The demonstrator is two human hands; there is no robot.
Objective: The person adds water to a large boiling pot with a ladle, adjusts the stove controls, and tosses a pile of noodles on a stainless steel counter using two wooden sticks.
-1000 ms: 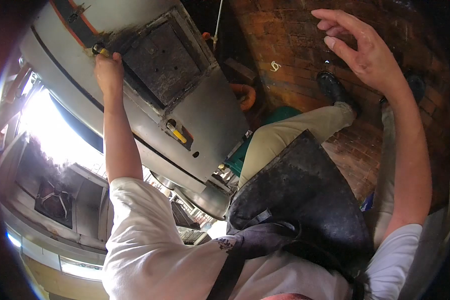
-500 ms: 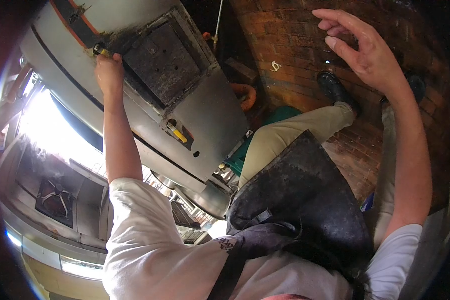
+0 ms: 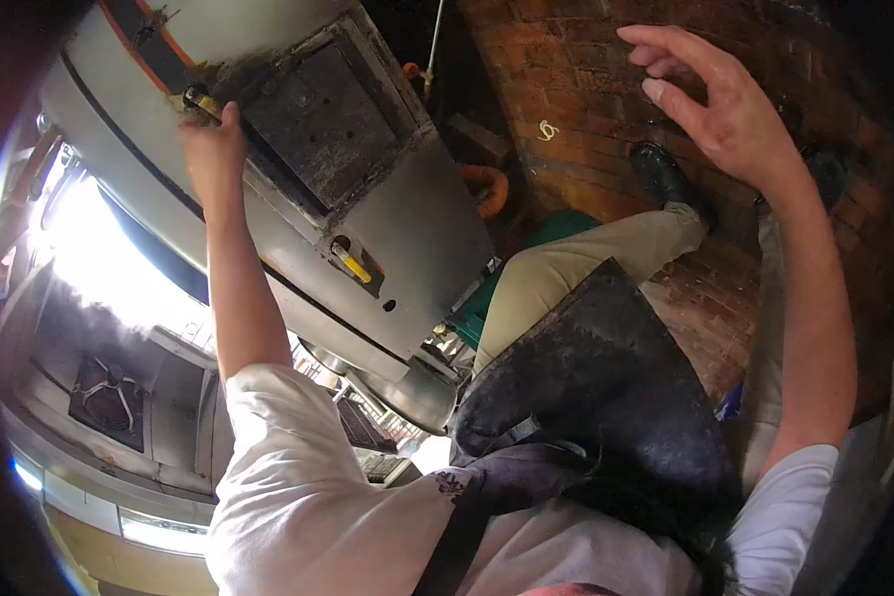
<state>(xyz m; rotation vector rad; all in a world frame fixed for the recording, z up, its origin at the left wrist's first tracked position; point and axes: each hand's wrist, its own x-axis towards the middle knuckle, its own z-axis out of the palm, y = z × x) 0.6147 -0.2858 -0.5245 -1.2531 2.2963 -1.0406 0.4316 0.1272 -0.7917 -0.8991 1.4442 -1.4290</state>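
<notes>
Head view shows two hands (image 3: 214, 154) (image 3: 733, 121), two yellow handles (image 3: 205, 102) (image 3: 351, 262).

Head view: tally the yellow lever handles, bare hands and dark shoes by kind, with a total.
Upper slim yellow lever handle, lower yellow lever handle: 2
Left bare hand, right bare hand: 2
Left dark shoe, right dark shoe: 2
Total: 6

At left, the steel panel (image 3: 427, 228) carried two yellow handles (image 3: 351, 263). At right, the brick floor (image 3: 586, 149) held a pale scrap (image 3: 545, 128), with dark shoes (image 3: 658, 171) standing right of it.
</notes>
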